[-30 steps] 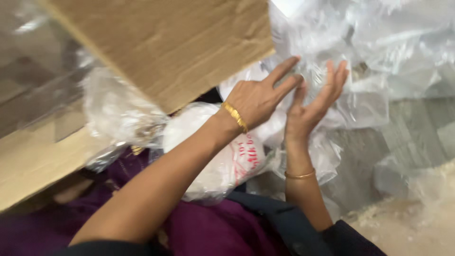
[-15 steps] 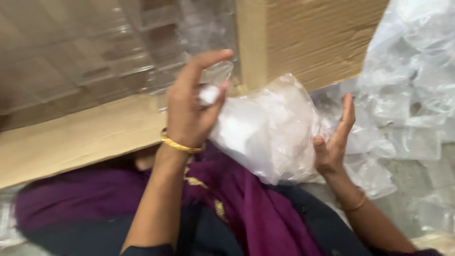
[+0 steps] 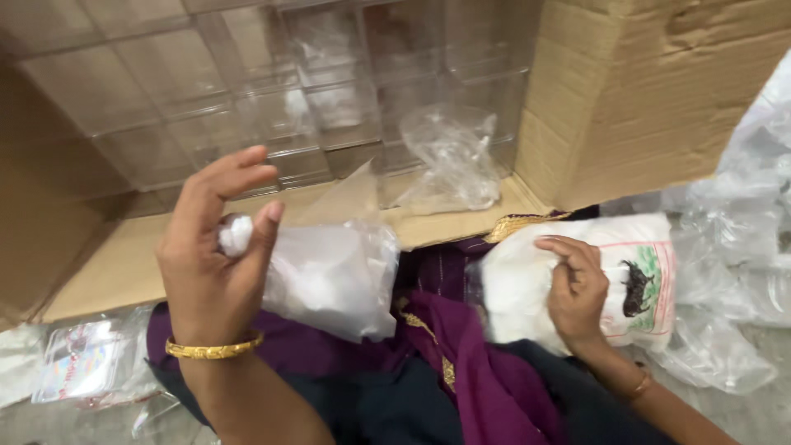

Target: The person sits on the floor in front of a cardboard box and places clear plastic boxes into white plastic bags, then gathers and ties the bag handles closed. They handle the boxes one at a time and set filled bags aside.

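Note:
My left hand (image 3: 216,247) pinches the twisted neck of a clear plastic bag of white powder (image 3: 329,276), holding it up over my lap in front of an open cardboard box (image 3: 593,107). My right hand (image 3: 577,288) rests on a larger white sack (image 3: 577,276) printed with a dark animal picture, lying on my purple cloth (image 3: 461,346) at the right. Its fingers curl onto the sack's top. Each wrist wears a gold bangle.
The cardboard box lies on its side and is filled with stacked clear plastic containers (image 3: 272,99). A loose crumpled clear bag (image 3: 453,156) sits on its lower flap. More clear plastic bags (image 3: 741,247) pile up at the right. A small printed packet (image 3: 82,358) lies lower left.
My view has swung left toward the box. My left hand carried the small bag of powder leftward and still pinches its neck. My right hand dropped from that bag onto the printed sack.

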{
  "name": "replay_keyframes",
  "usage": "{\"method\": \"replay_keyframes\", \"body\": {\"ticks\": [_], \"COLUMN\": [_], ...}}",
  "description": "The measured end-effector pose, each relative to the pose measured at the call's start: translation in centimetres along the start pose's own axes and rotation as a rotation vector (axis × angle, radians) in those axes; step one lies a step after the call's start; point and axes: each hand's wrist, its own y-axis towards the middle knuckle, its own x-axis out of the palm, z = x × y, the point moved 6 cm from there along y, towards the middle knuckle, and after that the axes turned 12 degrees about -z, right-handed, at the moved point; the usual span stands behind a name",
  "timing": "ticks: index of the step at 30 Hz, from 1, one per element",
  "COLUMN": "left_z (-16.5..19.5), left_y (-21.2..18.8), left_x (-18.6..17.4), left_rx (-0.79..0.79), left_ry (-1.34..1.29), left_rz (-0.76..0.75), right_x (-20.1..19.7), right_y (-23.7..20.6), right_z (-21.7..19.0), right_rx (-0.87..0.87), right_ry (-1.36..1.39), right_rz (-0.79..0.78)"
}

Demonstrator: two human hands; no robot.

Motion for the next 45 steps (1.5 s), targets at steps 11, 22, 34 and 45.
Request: {"method": "replay_keyframes", "body": {"ticks": [11, 22, 34, 45], "left_z": [-5.0, -19.4, -26.0, -24.8], "left_y": [0.9, 9.4, 3.3, 1.9], "left_x": [2.0, 23.4, 26.2, 25.3], "left_rx": [-0.076, -0.152, -0.349, -0.316], "left_ry": [-0.141, -0.758, -1.223, -1.045], "left_rz": [-0.354, -0.415, -0.170, -0.318], "right_x": [11.7, 14.3, 18.8, 16.1], "right_y": [8.6, 24.1, 22.8, 22.4], "right_z": [-13.1, -5.7, -0.8, -1.1], "right_rx": [-0.406, -0.454, 0.003, 0.085], "right_ry": [-0.038, -0.301, 0.095, 1.473], "right_rz": [-0.306, -0.478, -1.013, -0.818]}}
